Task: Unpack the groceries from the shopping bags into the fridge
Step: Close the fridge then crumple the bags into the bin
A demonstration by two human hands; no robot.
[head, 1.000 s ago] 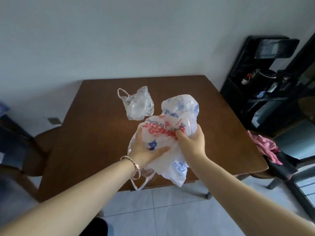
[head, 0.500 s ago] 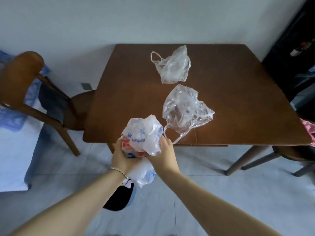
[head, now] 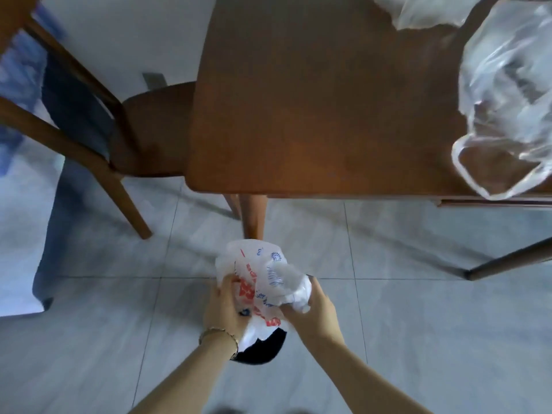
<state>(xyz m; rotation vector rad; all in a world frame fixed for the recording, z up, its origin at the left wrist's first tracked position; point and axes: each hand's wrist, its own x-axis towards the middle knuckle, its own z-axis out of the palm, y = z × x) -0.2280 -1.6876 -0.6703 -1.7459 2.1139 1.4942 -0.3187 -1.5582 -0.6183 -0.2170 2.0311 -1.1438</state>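
Fingers of left hand, right hand clamped on crumpled printed bag over dark object; table ahead.

A home dining corner: a wooden tabletop against a plain white wall, a matching wooden chair pulled beside it, grey floor tiles (crumpled plastic shopping bags lie on top).

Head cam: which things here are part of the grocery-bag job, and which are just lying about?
Job:
- printed bag, crumpled, gripped by left hand and right hand
- clear bag on the table
- second clear bag, cut off at the top of the view

Lying about:
- chair
- dark object under the hands, cannot tell what
- blue cloth, blurred
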